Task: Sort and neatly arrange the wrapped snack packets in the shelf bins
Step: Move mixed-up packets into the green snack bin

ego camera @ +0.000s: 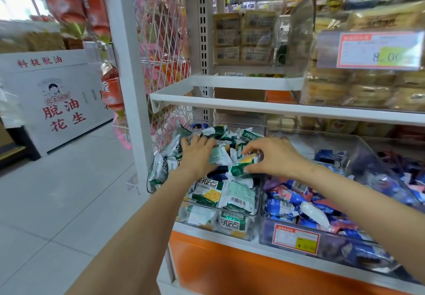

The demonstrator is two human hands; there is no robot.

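Pinching a green packet [245, 164] in the right hand [276, 156], left hand [197, 154] pressed flat on the jumbled heap; the clear bin [234, 216] looks barely tidied yet.

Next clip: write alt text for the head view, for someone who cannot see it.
Both bare hands work in a clear shelf bin heaped with green-and-white snack packets: the left hand presses on the pile while the right hand pinches one green packet. A neighbouring bin to the right holds blue packets.
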